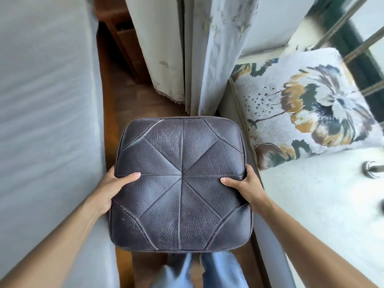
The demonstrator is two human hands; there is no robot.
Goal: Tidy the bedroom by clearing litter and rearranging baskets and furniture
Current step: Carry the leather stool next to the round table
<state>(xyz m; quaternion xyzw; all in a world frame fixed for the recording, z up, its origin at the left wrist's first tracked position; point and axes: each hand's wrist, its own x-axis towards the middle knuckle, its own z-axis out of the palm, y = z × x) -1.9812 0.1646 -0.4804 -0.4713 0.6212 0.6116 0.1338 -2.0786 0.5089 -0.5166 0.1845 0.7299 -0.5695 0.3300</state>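
Note:
A square dark purple-brown leather pouf [181, 183] with stitched triangular panels fills the middle of the view, seen from above over a narrow strip of wooden floor. My left hand [116, 188] grips its left side, thumb on top, fingers hidden underneath. On the opposite side my right hand [245, 186] holds it the same way. Whether the pouf rests on the floor or hangs above it cannot be told. My jeans-clad legs show below it.
A bed with a grey sheet [47, 121] runs along the left. Pale curtains [187, 48] hang ahead, with a wooden cabinet [118, 32] behind them. A floral cushion [311, 104] lies on a white window ledge [322, 204] at the right, beside window bars.

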